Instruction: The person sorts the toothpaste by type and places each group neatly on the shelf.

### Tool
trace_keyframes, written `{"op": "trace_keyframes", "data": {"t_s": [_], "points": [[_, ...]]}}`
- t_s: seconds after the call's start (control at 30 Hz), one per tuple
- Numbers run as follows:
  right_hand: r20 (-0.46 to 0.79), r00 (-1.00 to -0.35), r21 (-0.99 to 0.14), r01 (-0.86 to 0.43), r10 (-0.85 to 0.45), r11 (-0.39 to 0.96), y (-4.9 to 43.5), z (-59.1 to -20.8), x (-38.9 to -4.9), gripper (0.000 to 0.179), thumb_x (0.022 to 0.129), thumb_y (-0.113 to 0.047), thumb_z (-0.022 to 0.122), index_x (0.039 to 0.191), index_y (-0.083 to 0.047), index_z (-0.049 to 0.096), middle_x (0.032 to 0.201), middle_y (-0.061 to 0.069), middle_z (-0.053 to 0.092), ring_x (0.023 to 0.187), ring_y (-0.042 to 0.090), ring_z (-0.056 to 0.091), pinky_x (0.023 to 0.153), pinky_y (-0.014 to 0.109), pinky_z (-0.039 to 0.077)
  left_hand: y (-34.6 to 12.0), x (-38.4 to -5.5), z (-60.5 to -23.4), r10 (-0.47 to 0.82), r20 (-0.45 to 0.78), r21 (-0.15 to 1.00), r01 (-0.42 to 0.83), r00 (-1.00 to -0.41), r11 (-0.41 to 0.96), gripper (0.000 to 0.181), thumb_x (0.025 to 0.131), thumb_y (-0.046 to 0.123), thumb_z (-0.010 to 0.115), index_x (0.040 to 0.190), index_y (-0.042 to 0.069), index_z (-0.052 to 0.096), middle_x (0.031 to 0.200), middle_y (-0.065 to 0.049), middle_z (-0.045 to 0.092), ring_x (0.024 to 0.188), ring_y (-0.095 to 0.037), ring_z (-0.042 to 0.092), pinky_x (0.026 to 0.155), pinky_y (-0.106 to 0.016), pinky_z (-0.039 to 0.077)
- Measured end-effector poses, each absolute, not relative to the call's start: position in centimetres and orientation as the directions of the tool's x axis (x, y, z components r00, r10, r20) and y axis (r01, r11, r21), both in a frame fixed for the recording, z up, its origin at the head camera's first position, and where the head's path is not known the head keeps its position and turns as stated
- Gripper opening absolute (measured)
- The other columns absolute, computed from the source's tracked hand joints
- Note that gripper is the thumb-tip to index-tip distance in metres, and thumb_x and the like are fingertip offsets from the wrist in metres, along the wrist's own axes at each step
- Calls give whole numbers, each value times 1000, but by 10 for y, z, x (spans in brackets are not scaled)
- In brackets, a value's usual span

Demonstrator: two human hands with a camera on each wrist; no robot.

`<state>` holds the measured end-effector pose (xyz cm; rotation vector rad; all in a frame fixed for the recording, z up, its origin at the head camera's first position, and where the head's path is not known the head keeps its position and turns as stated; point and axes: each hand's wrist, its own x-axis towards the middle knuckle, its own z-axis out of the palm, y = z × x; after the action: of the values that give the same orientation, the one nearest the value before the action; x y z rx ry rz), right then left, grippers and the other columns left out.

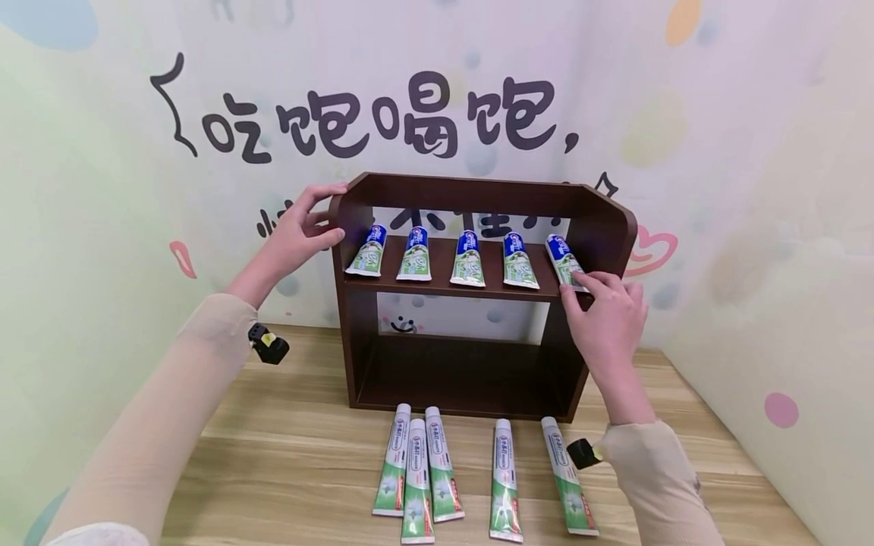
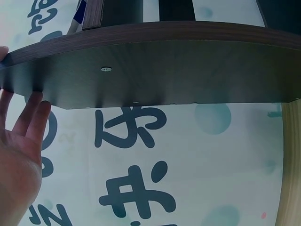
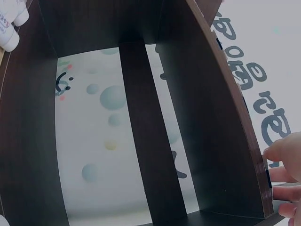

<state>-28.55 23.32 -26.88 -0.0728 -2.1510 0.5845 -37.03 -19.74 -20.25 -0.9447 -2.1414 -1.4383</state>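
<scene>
A dark brown two-tier shelf [image 1: 478,189] stands against the wall. Along its upper board lie several small blue-and-green toothpaste tubes [image 1: 468,259], caps toward the back. My left hand [image 1: 297,235] grips the shelf's upper left side, thumb at the front edge; in the left wrist view its fingers [image 2: 35,115] touch the outer panel. At the right end of the upper board, my right hand [image 1: 608,318] pinches the crimped lower end of the rightmost toothpaste tube [image 1: 561,254]. In the right wrist view, the fingers [image 3: 284,150] are at the board's front edge, and that tube is hidden.
Several longer white-and-green toothpaste tubes [image 1: 505,481] lie on the wooden table [image 1: 287,440] before the shelf, three close together at the left. The lower board [image 1: 457,379] is bare. Behind rises a patterned wall [image 1: 410,45] with large dark characters.
</scene>
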Motion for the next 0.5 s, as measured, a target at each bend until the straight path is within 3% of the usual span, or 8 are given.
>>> {"op": "trace_keyframes", "data": {"t_s": [0.4, 0.5], "points": [[810, -548, -435, -322, 209, 841, 234, -276, -262, 40, 89, -28, 72, 125, -11, 69, 123, 18, 68, 104, 38, 49, 88, 48, 36, -195, -369, -203, 293, 643, 631, 706, -708, 322, 61, 93, 6, 61, 148, 21, 41, 157, 0, 38, 127, -32, 52, 82, -14, 51], [819, -539, -429, -350, 196, 832, 233, -277, -253, 39, 87, -26, 73, 123, -10, 70, 121, 19, 68, 103, 38, 48, 86, 47, 36, -192, -365, -200, 284, 644, 628, 703, -710, 335, 58, 93, 5, 61, 147, 18, 43, 158, -1, 37, 126, -32, 52, 84, -12, 50]]}}
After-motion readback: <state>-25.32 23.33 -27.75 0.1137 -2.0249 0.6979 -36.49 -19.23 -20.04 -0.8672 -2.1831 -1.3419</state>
